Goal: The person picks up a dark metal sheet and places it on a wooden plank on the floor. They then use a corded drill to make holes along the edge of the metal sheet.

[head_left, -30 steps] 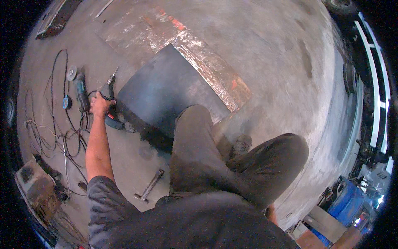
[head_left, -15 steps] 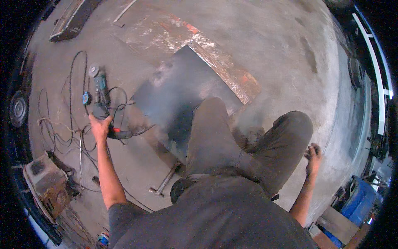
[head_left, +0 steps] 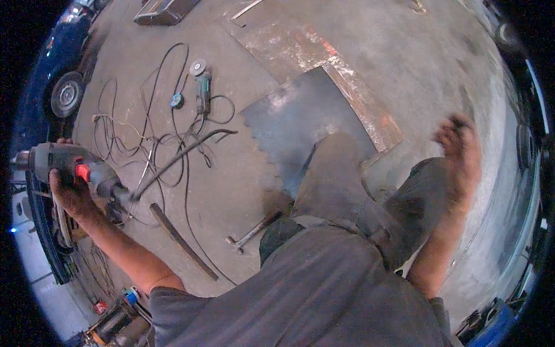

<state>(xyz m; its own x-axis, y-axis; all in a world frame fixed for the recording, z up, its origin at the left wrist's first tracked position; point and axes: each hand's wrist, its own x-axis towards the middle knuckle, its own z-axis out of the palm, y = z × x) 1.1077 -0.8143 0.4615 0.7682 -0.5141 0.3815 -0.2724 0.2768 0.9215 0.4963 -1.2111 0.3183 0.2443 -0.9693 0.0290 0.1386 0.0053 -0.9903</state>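
At the far left, my left hand (head_left: 72, 194) is closed around a dark grey power tool (head_left: 55, 162) with a red switch, holding it up off the floor. A thick black cable (head_left: 179, 156) trails from its rear end. My right hand (head_left: 461, 147) is raised beside my right knee, fingers loosely apart and blurred, with nothing visible in it. A teal angle grinder (head_left: 202, 92) with a pale disc lies on the floor ahead. Under my knee is a dark metal sheet (head_left: 306, 110) with one ragged edge.
A hammer (head_left: 252, 231) lies by my left leg, near a flat strip (head_left: 182, 242). Tangled cords (head_left: 115, 139) spread over the floor at left, with a blue connector (head_left: 177, 100). A worn board (head_left: 358, 95) lies beneath the sheet. A vehicle wheel (head_left: 67, 94) stands at far left.
My left hand has lifted the power tool from beside the grinder and swung it left. My right hand has come up and forward. The view has shifted left.
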